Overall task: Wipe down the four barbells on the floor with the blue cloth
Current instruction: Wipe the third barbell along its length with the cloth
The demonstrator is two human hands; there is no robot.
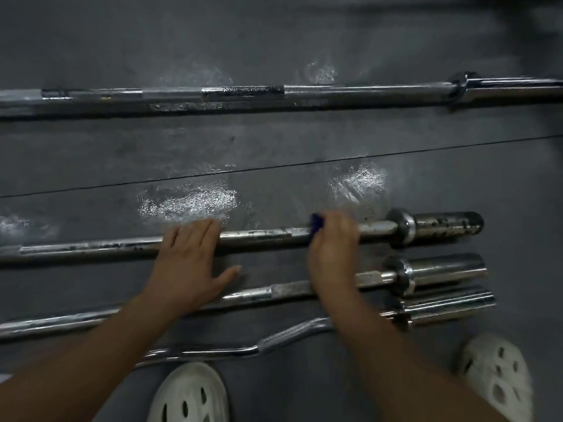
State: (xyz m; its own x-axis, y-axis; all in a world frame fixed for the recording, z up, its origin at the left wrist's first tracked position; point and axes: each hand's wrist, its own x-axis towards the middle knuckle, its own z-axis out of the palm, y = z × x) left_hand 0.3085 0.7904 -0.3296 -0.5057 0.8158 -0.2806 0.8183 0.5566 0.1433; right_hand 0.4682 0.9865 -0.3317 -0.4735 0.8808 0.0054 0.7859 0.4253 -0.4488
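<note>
Four barbells lie on the dark floor. The long far barbell [365,91] runs across the top. A second straight barbell [262,236] lies in the middle, its sleeve at the right. My right hand [333,248] grips the blue cloth [316,223] wrapped round this bar, just left of the sleeve collar. My left hand [189,263] rests flat with straight fingers on the same bar, further left. A third barbell [441,271] lies closer to me, and a curved curl bar [289,335] lies nearest.
Wet shiny patches [189,204] mark the floor beyond the middle bar. A seam [304,164] crosses the rubber mats. My two white perforated shoes [192,394] stand at the bottom edge, next to the curl bar.
</note>
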